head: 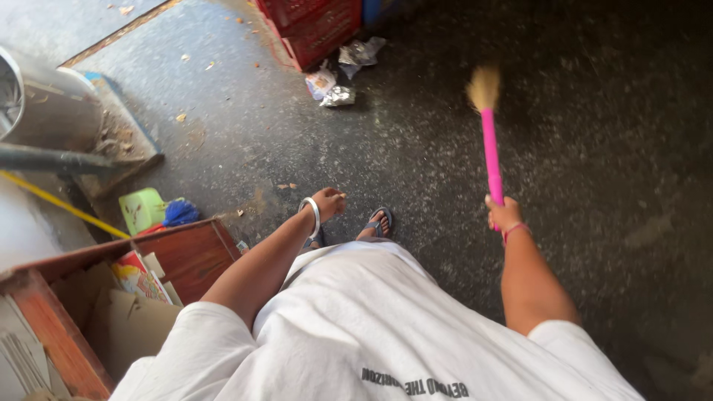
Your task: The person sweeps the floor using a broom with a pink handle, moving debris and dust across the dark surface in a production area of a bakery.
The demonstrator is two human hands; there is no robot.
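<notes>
White shirt (356, 334) fills the near view; beyond it the right hand (503, 215) is wrapped round a pink-handled broom (490, 152), bristle end up over dark floor (416, 148), while the left hand (328, 202) hangs loosely curled w/ nothing in it. Sweeping looks partly done at best, I'd say: crumpled wrappers (338, 89) lie by the red crate (312, 26) & bits of debris dot the floor near the wooden box (186, 256).

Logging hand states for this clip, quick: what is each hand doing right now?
Left hand: loosely curled, holding nothing visible, hanging over the floor.
Right hand: closed around the pink broom, bristles raised off the floor.
</notes>
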